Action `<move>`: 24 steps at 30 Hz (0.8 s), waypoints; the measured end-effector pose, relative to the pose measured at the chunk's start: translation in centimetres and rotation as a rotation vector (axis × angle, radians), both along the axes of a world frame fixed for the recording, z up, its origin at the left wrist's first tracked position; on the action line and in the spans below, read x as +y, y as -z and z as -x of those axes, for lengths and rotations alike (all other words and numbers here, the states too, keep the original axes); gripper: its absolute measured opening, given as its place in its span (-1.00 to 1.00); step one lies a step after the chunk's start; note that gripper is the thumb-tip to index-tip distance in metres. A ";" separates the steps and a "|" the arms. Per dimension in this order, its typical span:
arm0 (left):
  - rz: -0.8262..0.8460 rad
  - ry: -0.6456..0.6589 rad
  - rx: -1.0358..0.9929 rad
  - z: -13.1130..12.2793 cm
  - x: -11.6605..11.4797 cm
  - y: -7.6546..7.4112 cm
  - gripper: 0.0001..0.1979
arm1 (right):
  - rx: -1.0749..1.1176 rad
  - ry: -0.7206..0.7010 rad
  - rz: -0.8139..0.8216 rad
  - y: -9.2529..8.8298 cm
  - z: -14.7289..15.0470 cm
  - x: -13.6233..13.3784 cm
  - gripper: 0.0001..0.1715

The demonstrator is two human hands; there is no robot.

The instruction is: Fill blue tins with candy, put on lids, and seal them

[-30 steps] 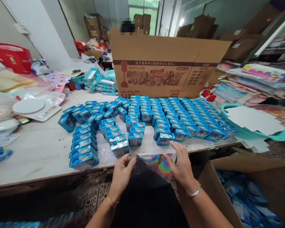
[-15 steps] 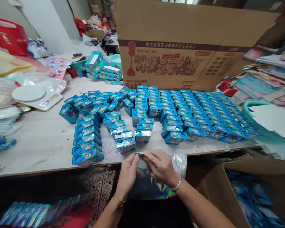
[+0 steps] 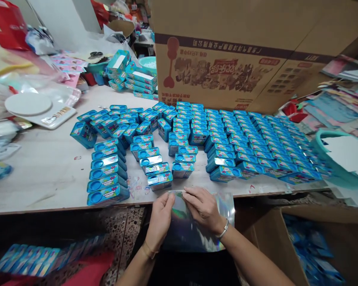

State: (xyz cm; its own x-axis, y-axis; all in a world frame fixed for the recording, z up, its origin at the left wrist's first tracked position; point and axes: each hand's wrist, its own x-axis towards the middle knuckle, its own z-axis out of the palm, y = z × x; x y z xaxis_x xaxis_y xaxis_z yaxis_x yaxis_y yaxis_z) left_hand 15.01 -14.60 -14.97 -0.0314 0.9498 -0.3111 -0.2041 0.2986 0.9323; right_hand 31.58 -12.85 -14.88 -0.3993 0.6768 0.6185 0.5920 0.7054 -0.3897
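Note:
A shiny, see-through holographic plastic bag [image 3: 193, 230] hangs over the front edge of the table, close to my body. My left hand [image 3: 160, 218] pinches its upper edge between thumb and fingers. Just to the right, my right hand [image 3: 203, 208] also grips the upper edge, fingers bent and thumb hidden beneath. What lies under my right palm cannot be seen. Small blue boxes [image 3: 159, 180] printed with coloured lettering stand on the table [image 3: 56, 174] right beyond my hands, some in neat rows, others askew at the left.
A large cardboard carton [image 3: 226, 47] stands behind the rows. At the right are a teal basin [image 3: 322, 149] and a lower open carton [image 3: 268, 238] holding blue packs. White round lids [image 3: 28, 104] and plastic bags lie left. More blue boxes [image 3: 25, 260] sit low at the left.
My fingertips have moved slightly apart along the bag's upper edge, and the bag now lies flatter between them. The camera view has shifted slightly; the blue boxes stand unmoved.

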 end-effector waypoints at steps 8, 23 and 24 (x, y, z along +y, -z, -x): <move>0.007 0.018 0.046 -0.3 -0.5 -1.0 -0.57 | -0.012 0.074 0.023 -1.0 0.3 -0.3 -0.74; -0.011 -0.044 -0.076 -0.3 -0.8 0.6 -0.60 | -0.180 0.032 -0.144 -0.6 -0.4 -0.8 -0.59; -0.017 -0.044 -0.073 -0.4 -0.8 0.5 -0.60 | -0.179 0.030 -0.137 -0.6 -0.5 -0.8 -0.60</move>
